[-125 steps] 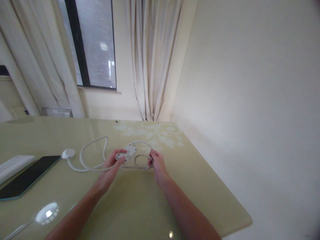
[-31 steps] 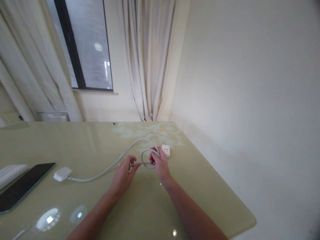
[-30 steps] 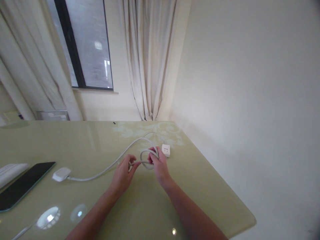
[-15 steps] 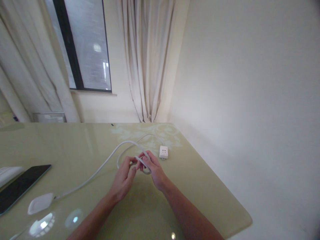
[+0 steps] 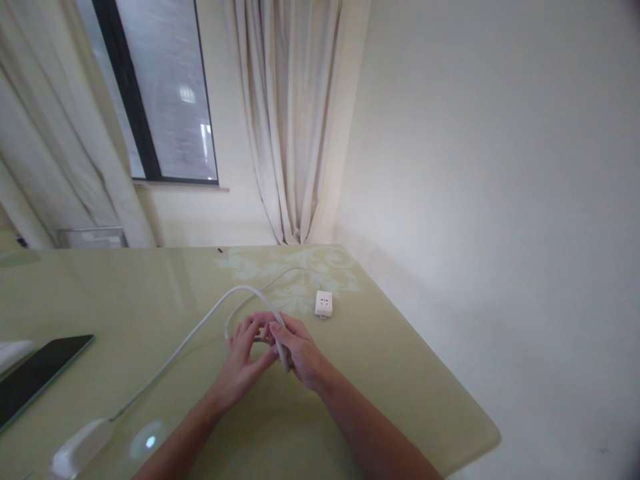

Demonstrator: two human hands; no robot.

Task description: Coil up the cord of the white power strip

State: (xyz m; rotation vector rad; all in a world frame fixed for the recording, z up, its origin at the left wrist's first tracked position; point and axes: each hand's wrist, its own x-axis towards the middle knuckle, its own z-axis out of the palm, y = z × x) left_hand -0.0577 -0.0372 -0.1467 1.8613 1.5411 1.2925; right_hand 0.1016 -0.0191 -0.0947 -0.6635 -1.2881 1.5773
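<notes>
At the middle of the tabletop [image 5: 400,373], both your hands meet on the white cable [image 5: 200,328]. Your right hand [image 5: 296,347] is pinching a folded stretch of it between thumb and fingers, knuckles up. Your left hand [image 5: 243,360] is half curled, fingertips touching the same fold from the other side; I can't tell if it actually grips or just steadies.

From the fold, the cable arcs up and over behind your hands, then runs long and nearly straight to the near left, ending in the white plug block [image 5: 75,448] at the tabletop's near edge. A thinner-looking run heads back toward the white socket cube [image 5: 323,303], which sits just beyond your right hand, apart from it.

Step, as I read it: coiling the cable, only one small loop formed, most of the length loose.

Next move calls for: keep the right pinch fixed on the loop, free the left to reach along the slack, lay each turn flat on the last. Watch the plug block dragging and the dark tablet [image 5: 35,370] at far left.
</notes>
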